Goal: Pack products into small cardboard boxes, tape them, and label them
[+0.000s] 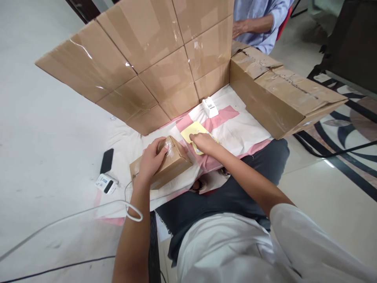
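Observation:
My left hand (152, 158) grips the top of a small taped cardboard box (176, 157), its thumb on the clear tape and its fingers curled around the far side. To the right of the box, a flat yellow card (193, 129) with some print near its edge lies on the cloth. Over this card is my right hand (204, 143), fingers curled together and touching or just above it. Whatever those fingers may hold is hidden. Beyond the card stands a small white device (210, 107).
A tall cardboard panel (165, 67) rises behind, with a long cardboard box (265, 98) on the right. A black phone (107, 160), a white device with a dark screen (106, 183) and a loose white cable (73, 216) are left. Another person's hand (240, 28) shows behind the panel.

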